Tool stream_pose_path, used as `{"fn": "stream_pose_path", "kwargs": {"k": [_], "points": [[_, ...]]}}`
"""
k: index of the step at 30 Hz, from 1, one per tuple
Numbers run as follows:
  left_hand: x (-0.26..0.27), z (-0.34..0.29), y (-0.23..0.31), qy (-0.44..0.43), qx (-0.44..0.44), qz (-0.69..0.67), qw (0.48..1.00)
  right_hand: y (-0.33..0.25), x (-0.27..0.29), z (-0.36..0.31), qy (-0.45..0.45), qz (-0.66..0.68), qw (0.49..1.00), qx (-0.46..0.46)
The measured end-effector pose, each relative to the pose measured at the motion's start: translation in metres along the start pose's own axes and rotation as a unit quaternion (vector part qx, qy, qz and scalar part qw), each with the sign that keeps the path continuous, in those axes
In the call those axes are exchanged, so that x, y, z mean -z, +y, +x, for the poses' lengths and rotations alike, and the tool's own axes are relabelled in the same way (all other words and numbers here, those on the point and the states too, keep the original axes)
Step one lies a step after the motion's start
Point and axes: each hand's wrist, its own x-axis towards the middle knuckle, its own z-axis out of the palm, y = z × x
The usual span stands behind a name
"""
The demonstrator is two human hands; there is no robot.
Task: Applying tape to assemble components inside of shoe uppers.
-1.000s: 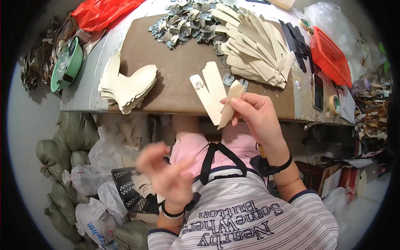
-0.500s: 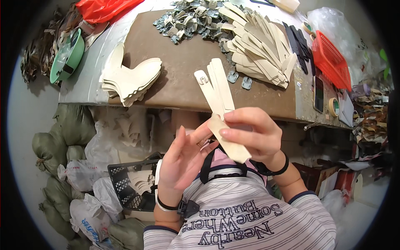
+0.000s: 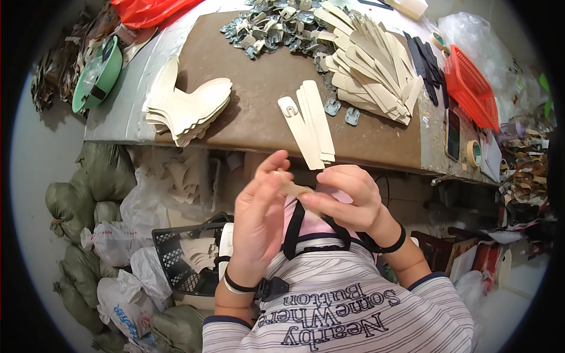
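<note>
Just off the table's front edge, my left hand (image 3: 258, 215) and my right hand (image 3: 350, 197) pinch a cream strip (image 3: 297, 189) between them. It is seen nearly edge-on, and fingers cover much of it. On the table beyond my hands lie a few cream strips (image 3: 316, 123), the leftmost one bearing a metal buckle plate (image 3: 289, 110) near its far end. Two loose metal plates (image 3: 332, 106) rest to the right of them. Farther back are a heap of metal plates with cream tabs (image 3: 265, 32) and a fanned pile of cream strips (image 3: 376, 70).
A stack of curved cream pieces (image 3: 188, 109) sits at the table's left, near a green basin (image 3: 106, 76). To the right are black strips (image 3: 425, 65), a red basket (image 3: 471, 88), a phone (image 3: 452, 134) and a tape roll (image 3: 473, 153). Below stands a black crate (image 3: 168, 262) beside sacks (image 3: 103, 173).
The strip in my hands has turned from lengthwise to nearly edge-on and come lower. My left fingers have closed onto it. The strips on the table stay where they were.
</note>
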Motion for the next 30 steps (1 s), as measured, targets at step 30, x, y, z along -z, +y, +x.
{"fn": "stream_pose_path", "kwargs": {"k": [30], "points": [[0.001,-0.01,0.001,-0.02,-0.261,0.609,0.749,-0.003,0.017,0.035,-0.049,0.29,0.914,-0.278]]}}
